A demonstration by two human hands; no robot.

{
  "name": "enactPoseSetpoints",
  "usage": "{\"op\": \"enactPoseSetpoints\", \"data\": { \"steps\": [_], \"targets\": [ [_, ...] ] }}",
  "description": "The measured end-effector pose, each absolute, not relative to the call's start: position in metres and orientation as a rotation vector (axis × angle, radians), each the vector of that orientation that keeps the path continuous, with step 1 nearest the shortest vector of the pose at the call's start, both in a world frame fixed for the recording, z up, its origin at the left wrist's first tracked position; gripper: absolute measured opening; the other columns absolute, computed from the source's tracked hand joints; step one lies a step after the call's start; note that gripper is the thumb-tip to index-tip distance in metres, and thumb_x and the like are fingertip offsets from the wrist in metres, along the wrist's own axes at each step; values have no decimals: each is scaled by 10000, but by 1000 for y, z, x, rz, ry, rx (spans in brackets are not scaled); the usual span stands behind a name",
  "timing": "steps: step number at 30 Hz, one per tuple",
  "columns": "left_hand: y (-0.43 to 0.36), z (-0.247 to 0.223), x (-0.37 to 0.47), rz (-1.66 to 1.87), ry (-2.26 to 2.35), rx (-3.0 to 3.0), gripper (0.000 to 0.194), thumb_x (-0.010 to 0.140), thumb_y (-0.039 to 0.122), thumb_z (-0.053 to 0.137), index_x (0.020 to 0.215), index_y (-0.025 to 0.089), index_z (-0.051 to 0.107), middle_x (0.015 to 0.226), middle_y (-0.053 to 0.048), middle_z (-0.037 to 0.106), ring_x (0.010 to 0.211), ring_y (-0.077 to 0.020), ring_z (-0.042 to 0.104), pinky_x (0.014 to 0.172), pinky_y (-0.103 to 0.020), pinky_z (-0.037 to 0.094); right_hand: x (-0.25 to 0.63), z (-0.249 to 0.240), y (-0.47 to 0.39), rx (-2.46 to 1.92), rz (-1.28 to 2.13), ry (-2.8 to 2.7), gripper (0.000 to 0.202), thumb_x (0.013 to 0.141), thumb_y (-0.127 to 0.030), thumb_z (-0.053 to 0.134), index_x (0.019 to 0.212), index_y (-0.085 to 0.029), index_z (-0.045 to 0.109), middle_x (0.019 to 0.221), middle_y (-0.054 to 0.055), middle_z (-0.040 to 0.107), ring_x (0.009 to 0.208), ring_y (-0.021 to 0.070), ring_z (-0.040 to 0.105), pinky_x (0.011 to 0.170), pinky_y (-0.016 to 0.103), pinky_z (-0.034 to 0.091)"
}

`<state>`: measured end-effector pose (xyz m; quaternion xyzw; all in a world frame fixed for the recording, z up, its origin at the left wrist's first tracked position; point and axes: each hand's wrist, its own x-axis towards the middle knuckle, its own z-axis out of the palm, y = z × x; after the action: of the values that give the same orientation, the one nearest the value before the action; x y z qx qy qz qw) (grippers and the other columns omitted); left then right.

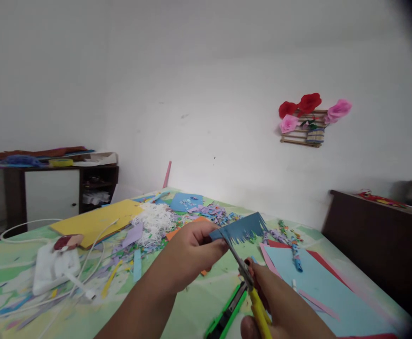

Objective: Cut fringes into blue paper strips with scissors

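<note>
My left hand (192, 254) pinches one end of a strip of dark blue paper (239, 229) whose lower and right edges are cut into fringe. In my right hand (273, 296) is a pair of scissors (260, 313) with yellow handles. Their blades meet the blue strip close to my left fingertips. A green box cutter (227, 313) lies on the table just below the scissors, between my two forearms.
White shredded paper (154, 223) and coloured scraps cover the table's middle, beside yellow sheets (103, 219). A white charger (55, 268) with cables lies left. Light blue paper (319, 278) is at right. Paper flowers (308, 103) hang on the wall.
</note>
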<state>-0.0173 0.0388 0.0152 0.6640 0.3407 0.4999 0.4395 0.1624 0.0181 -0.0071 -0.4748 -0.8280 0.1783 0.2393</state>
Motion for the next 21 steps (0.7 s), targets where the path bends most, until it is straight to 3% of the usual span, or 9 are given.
{"op": "enactPoseSetpoints", "data": {
  "steps": [4,10,13,17,21],
  "targets": [
    [35,15,-15,1282,944,1670,225,720,306,528,561,151,492,477,55,440,426,-71,417,424,-183,326,159,-12,20,-1432,464,-2237,371,623,-336,550,942,-175,452,785,49,552,662,206,491,575,304,380],
    [25,16,-13,1365,927,1673,227,713,286,523,529,154,502,460,54,454,400,-69,438,411,-175,346,162,-5,12,-1412,417,-2204,399,568,-220,584,949,-184,470,945,84,561,832,242,517,701,323,382],
    [20,14,-13,1364,892,1672,187,691,239,547,525,157,518,456,53,473,397,-70,454,411,-171,352,167,-5,8,-1359,395,-2226,400,554,-183,575,944,-186,483,905,61,582,794,227,537,673,305,390],
    [13,10,-11,1440,858,1655,220,713,246,545,513,156,525,460,45,488,402,-72,465,417,-171,361,171,-11,10,-1217,388,-2279,528,605,-235,564,1106,-126,437,1032,120,569,893,247,538,744,310,395],
    [10,9,-10,1486,868,1656,233,713,245,553,502,154,517,461,46,475,398,-67,451,396,-159,351,171,-16,11,-1186,262,-2324,456,634,-290,581,1055,-144,484,937,99,598,687,213,570,602,291,430]
  ]
}}
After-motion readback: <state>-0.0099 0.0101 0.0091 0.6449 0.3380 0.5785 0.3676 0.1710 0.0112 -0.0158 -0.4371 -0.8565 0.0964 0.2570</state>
